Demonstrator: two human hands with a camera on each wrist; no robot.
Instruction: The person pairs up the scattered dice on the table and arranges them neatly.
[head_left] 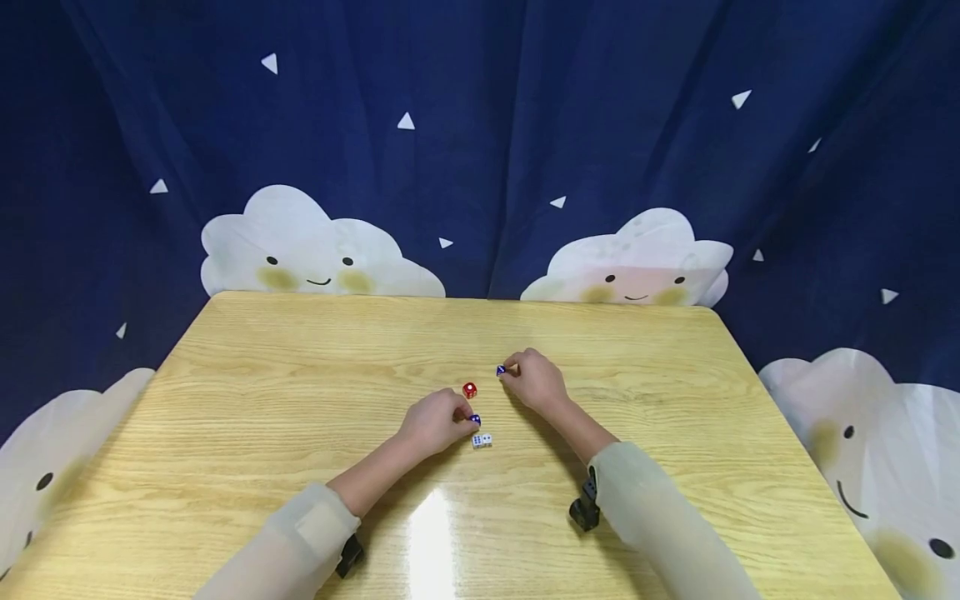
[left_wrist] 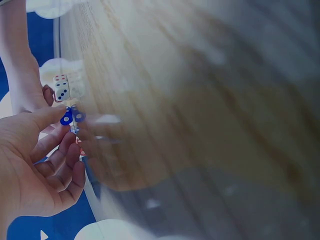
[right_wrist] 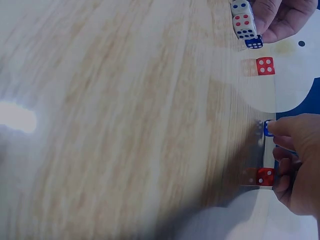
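Six dice are counted: two white dice (head_left: pixel 477 442), two blue and two red. By the left hand (head_left: pixel 435 425), near the centre of the head frame, the lower blue die (head_left: pixel 475 420) is pinched between thumb and finger, so the grip is narrow; its other fingers are seen loosely bent in the left wrist view. The upper blue die (head_left: pixel 501 370) is pinched similarly by the right hand (head_left: pixel 536 381), a little higher and more to the right. The white dice are set side by side, just below the left fingertips. In the head frame only one red die (head_left: pixel 469 390) is seen, between the hands. In the right wrist view a second red die (right_wrist: pixel 266 176) is shown at the lower right, just beside the bent fingers; whether it is touched cannot be told. Red pips on white are shown only in the wrist views. Whether the blue ones are lifted from the counter (head_left: pixel 300 375) cannot be judged.
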